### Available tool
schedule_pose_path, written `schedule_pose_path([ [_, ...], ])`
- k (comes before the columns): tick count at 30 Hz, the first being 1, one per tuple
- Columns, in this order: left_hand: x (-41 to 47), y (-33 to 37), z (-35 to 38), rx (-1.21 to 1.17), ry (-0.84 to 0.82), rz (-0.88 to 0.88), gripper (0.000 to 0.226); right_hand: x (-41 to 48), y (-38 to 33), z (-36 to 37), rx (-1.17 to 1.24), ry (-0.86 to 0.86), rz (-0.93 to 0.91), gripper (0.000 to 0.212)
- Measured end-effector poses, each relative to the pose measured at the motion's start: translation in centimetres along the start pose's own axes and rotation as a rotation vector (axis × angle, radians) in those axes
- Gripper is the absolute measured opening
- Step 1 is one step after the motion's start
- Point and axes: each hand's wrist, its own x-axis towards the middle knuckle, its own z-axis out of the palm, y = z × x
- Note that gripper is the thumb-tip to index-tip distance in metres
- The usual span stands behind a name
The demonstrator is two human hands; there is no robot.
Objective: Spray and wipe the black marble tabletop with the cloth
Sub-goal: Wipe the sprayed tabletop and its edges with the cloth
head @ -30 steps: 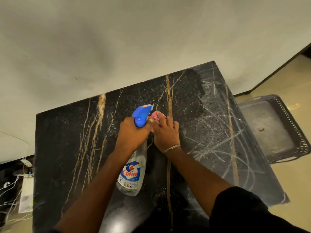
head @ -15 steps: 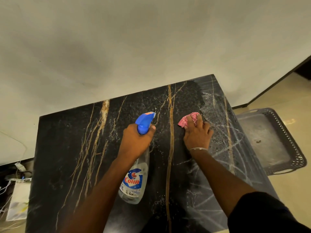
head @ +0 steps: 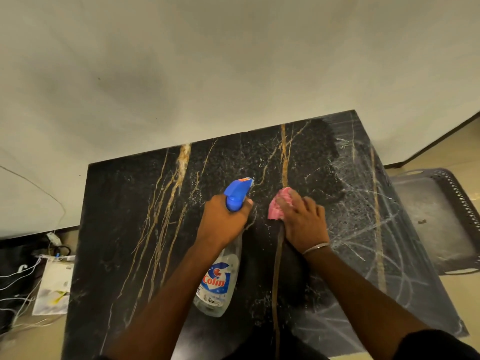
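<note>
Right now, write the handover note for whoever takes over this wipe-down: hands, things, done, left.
Left hand: closed grip round the neck of the clear spray bottle with the blue trigger head, nozzle aimed at the far edge.
Right hand: palm down, pressing the pink checked cloth onto the black marble tabletop with gold veins, near its middle.
Done: the right part shows pale smeared wipe streaks.
Left: the left part shows no streaks and looks unwiped; spray and wipe there, then finish the middle.

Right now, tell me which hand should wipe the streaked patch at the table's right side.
Right hand: it presses the pink cloth beside those streaks. The left hand holds the spray bottle.
</note>
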Motion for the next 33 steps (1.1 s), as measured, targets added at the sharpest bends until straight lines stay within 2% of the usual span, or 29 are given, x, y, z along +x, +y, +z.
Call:
schedule_pose_path([
  [4,-0.7,-0.4,-0.5,-0.002,-0.018,0.021,0.023,-0.7,4.4,-0.5,0.055,0.040,0.283,0.047],
  [8,-1.8,-1.0,-0.9,-0.016,-0.011,0.013,0.024,-1.0,2.4,-0.4,0.102,0.078,0.443,0.046],
  [10,-2.4,-1.4,-0.9,-0.024,-0.013,0.002,0.026,-1.6,-0.3,-0.2,0.095,0.081,0.415,0.047],
  [16,-4.5,-2.8,-0.8,0.009,-0.028,0.000,0.024,-5.0,-8.0,0.9,0.036,0.044,0.126,0.053],
  [20,-5.6,-3.4,-0.5,0.016,-0.044,-0.005,0.023,-6.2,-4.8,0.9,-0.011,0.013,-0.053,0.052],
  [22,-6.1,-3.6,-0.5,0.020,-0.048,-0.005,0.022,-6.9,-1.5,0.4,-0.007,0.006,0.002,0.050],
  [25,-7.0,-3.9,-0.7,0.023,-0.054,0.011,0.023,-8.2,2.4,-0.1,0.038,0.032,0.230,0.048],
  [29,-8.4,-4.2,-1.0,0.039,-0.055,0.032,0.023,-9.2,1.1,0.2,0.086,0.065,0.453,0.047],
  [31,-9.2,-4.2,-1.1,0.041,-0.047,0.037,0.027,-10.2,-1.6,0.6,0.076,0.080,0.449,0.047],
  [33,-10.0,-4.3,-1.1,0.043,-0.047,0.034,0.030,-11.5,-4.8,1.1,0.056,0.083,0.351,0.049],
])
